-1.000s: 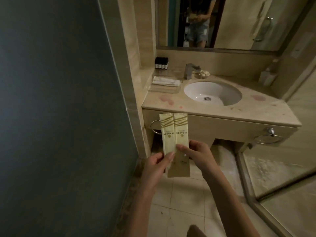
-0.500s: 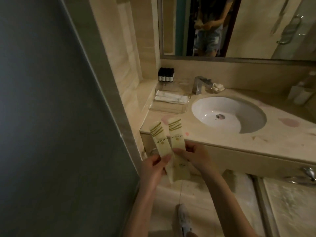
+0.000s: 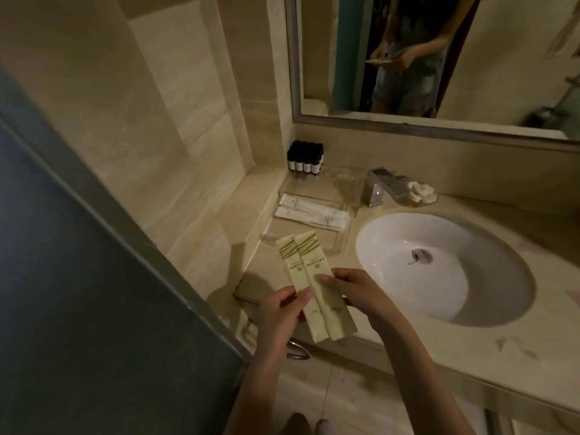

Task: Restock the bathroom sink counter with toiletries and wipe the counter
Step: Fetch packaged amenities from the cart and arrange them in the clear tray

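Two long cream toiletry packets [image 3: 309, 271] with green stripes are held side by side above the front left corner of the beige counter [image 3: 439, 350]. My left hand [image 3: 282, 318] pinches the left packet with thumb on top. My right hand [image 3: 351, 293] pinches the right packet near its middle. Behind them a clear tray [image 3: 340, 243] holds white wrapped packets [image 3: 314, 211]. Several small dark bottles [image 3: 305, 158] stand at the back left corner.
A white oval sink [image 3: 445, 268] is sunk into the counter, with a chrome faucet [image 3: 381, 186] and a soap dish [image 3: 420, 193] behind it. A mirror [image 3: 439, 58] hangs above. A dark wall and door frame [image 3: 94, 277] close off the left. A towel ring [image 3: 296, 353] hangs under the counter edge.
The view has moved closer to the counter and looks down more. Both hands have carried the two packets forward over the counter's front left corner.
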`<state>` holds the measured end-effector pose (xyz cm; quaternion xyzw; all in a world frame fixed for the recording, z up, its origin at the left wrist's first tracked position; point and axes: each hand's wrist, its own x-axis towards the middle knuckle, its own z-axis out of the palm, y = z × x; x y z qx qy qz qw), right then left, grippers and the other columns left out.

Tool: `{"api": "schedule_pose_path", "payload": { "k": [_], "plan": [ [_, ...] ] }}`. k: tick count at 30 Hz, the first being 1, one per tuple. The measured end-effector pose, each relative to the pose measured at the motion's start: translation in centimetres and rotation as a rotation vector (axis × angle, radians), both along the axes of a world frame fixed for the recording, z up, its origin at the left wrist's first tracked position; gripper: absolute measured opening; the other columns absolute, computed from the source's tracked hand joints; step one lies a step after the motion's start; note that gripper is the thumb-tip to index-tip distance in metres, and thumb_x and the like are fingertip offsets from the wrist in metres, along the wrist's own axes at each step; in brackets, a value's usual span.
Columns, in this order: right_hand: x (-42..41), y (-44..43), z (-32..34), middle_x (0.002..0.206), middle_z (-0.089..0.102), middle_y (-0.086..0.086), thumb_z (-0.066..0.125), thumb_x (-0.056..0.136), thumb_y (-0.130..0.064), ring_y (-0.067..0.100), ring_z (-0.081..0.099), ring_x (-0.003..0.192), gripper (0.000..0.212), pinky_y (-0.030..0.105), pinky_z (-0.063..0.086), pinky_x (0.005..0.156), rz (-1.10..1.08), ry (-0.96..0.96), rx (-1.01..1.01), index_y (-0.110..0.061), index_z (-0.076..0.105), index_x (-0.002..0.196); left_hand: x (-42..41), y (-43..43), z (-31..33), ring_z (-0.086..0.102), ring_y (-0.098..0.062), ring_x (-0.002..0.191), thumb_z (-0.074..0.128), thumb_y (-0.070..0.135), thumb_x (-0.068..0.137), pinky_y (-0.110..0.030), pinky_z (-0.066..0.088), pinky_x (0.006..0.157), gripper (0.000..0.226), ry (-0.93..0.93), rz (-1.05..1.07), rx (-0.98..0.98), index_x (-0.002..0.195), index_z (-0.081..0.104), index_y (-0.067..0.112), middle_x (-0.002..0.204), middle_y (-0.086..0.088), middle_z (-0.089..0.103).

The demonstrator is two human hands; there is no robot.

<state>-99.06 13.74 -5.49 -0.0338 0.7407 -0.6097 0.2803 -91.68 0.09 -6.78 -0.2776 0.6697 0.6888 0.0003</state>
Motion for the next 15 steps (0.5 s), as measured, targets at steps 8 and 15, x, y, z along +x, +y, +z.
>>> {"api": "schedule_pose_path", "payload": {
  "k": [8, 15],
  "plan": [
    [-6.8, -1.5, -1.4, 0.087, 0.075, 0.003, 0.063, 0.091, -0.024, 0.007, 0.070, 0.072, 0.020, 0.015, 0.051, 0.060, 0.072, -0.066, -0.001, -0.009, 0.074, 0.099, -5.8, -1.1, -1.2, 0.071, -0.020, 0.092, 0.064, 0.013, 0.089, -0.027, 0.059, 0.072, 0.020, -0.012, 0.045, 0.162, 0.109, 0.066, 0.009, 0.101, -0.010, 0.072],
    [-14.6, -3.1, -2.5, 0.085, 0.074, -0.001, 0.068, 0.087, -0.023, 0.010, 0.068, 0.076, 0.009, 0.017, 0.052, 0.064, 0.117, -0.027, 0.111, -0.016, 0.074, 0.088, -12.6, -2.2, -3.6, 0.071, -0.025, 0.093, 0.064, 0.006, 0.088, -0.030, 0.059, 0.074, 0.023, 0.036, 0.070, 0.307, 0.112, 0.065, 0.004, 0.102, -0.014, 0.072]
  ]
}}
